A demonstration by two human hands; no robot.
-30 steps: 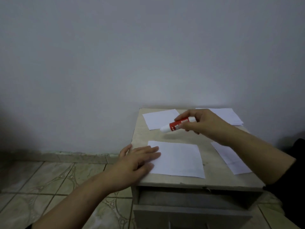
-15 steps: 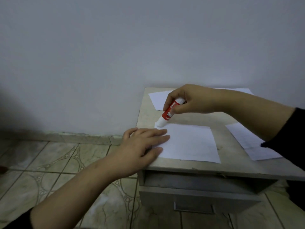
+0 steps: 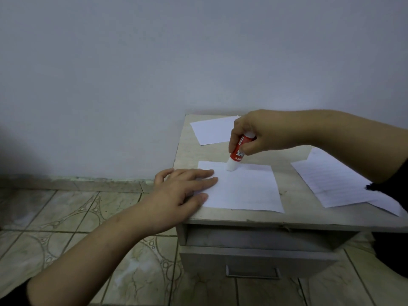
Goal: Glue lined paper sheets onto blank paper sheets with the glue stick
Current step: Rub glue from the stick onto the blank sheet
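Under the flat fingers of the left hand (image 3: pixel 183 191) lies the sheet (image 3: pixel 242 188); the right hand (image 3: pixel 256 135) grips the glue stick (image 3: pixel 237 154), tip on its far edge. Too hard a stroke could wrinkle or drag it.

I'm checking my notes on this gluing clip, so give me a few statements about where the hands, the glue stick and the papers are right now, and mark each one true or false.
1. The right hand grips the glue stick. True.
2. The glue stick lies flat on the table. False: it is held tilted, its white tip down on the centre sheet.
3. The left hand rests with straight fingers on the centre sheet's left edge. True.
4. The left hand holds a pair of scissors. False: it holds nothing.
5. A sheet with faint lines lies right of the centre sheet. True.
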